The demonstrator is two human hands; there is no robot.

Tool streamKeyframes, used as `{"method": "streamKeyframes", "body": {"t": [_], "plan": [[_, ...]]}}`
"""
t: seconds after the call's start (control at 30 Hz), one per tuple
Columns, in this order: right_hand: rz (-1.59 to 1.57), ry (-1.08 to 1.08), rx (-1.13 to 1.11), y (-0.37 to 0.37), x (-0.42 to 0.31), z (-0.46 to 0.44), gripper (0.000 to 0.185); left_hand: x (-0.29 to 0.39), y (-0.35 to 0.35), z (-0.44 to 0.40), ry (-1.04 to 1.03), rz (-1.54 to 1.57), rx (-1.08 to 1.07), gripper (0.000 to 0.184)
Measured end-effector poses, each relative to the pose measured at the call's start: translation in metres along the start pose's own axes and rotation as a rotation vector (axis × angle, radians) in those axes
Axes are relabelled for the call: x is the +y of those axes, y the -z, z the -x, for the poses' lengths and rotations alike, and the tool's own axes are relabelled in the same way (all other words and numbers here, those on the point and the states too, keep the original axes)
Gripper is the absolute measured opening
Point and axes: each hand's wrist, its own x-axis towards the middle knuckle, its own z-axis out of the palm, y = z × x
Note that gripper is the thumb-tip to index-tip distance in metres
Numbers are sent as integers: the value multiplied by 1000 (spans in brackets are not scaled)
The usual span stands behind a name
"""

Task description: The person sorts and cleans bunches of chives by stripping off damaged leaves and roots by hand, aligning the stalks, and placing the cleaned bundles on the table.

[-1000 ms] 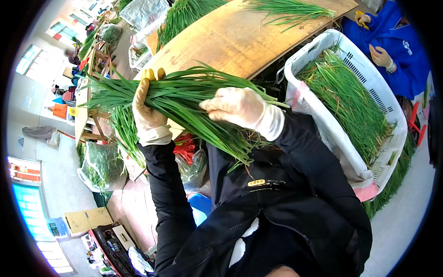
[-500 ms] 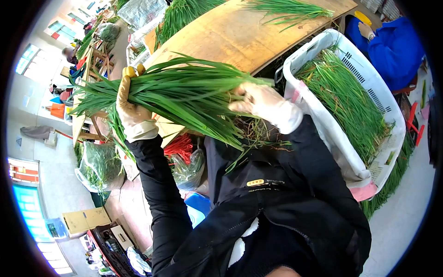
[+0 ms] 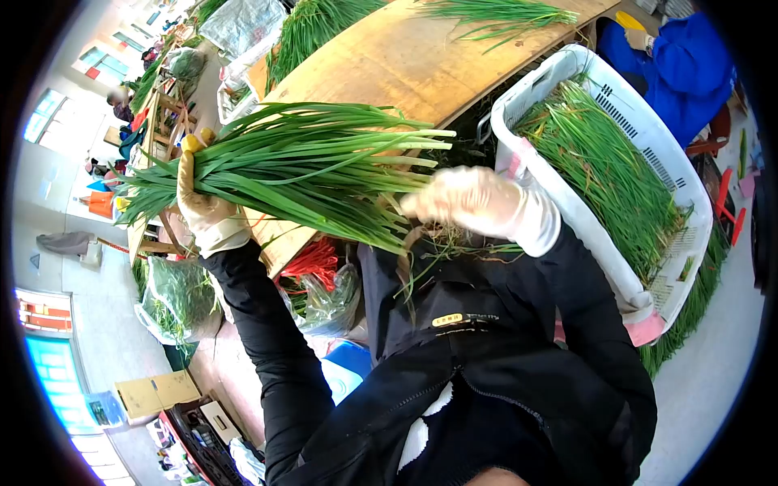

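Observation:
My left hand (image 3: 209, 215), in a pale glove with yellow fingertips, is wrapped round the leafy end of a bunch of garlic chives (image 3: 316, 174). The chives spread out sideways, their pale stem ends pointing right. Close to those ends is my right hand (image 3: 478, 202), also gloved and a little blurred, its fingers curled together; what they pinch, if anything, I cannot make out. Brownish scraps and loose roots (image 3: 450, 239) lie on my dark apron (image 3: 478, 283) just below it.
A wooden table (image 3: 389, 61) in front carries more chives (image 3: 502, 12). To my right stands a white basket (image 3: 506, 113) filled with chives. A person in blue (image 3: 689, 81) sits beyond it. Red ties (image 3: 312, 263) and a plastic bag (image 3: 332, 300) are below my left arm.
My left hand has shifted left and slightly down with the chives. The right hand has come away from the stems, moving a little right and down, and its fingers are more curled.

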Motion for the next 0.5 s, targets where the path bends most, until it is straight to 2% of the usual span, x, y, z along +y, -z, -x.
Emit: {"method": "streamKeyframes", "body": {"t": [0.03, 0.1, 0.13, 0.17, 0.23, 0.27, 0.33, 0.37, 0.43, 0.47, 0.5], "plan": [[75, -51, 76, 4, 2, -9, 31, 2, -3, 1, 2, -17, -25, 26], [686, 147, 459, 1, 4, -25, 37, 2, -13, 6, 17, -8, -40, 27], [706, 126, 393, -9, 21, -32, 40, 1, -18, 9, 21, -1, -57, 27], [552, 165, 597, -21, 42, -43, 38, 0, -21, 12, 26, 4, -70, 26], [235, -49, 305, -18, 36, -39, 34, -3, -25, 15, 30, 17, -106, 26], [233, -45, 305, -18, 32, -38, 34, -4, -27, 16, 4, -26, -86, 27], [-125, 47, 420, -13, 15, -38, 33, -3, -29, 18, -44, -129, -38, 27], [-168, 127, 398, -3, 4, -39, 32, -4, -29, 18, -44, -130, -36, 27], [-35, 218, 343, 2, -6, -42, 31, -5, -26, 18, -75, -133, -58, 26], [638, 430, 449, -1, 4, -35, 31, -8, -24, 17, -74, -132, -55, 26], [638, 429, 447, -10, 10, -34, 31, -12, -21, 16, -147, -214, -74, 26]]}}
